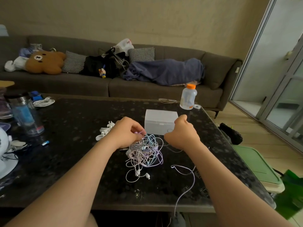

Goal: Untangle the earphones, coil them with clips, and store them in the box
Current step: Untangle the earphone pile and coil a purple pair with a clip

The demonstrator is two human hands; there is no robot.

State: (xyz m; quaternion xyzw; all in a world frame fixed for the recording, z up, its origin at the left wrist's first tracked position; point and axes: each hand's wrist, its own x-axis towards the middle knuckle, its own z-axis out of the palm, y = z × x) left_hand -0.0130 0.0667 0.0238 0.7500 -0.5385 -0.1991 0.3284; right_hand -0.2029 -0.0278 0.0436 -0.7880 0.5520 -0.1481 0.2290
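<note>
The earphones [145,153], a loose tangle of thin pastel cords, lie on the glossy desk [73,128] just before the frosted box [159,122], one lilac cord trailing over the near edge. The left hand [127,133] pinches a purple cord atop the tangle; the right hand [182,133] curls beside the box, its grip hidden.

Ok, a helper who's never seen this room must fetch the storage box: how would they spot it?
On the dark coffee table before the grey sofa, just beyond the tangled earphones, stands the box. It is frosted white and rectangular with a closed lid, unlike the round orange-capped bottle behind it.
</note>
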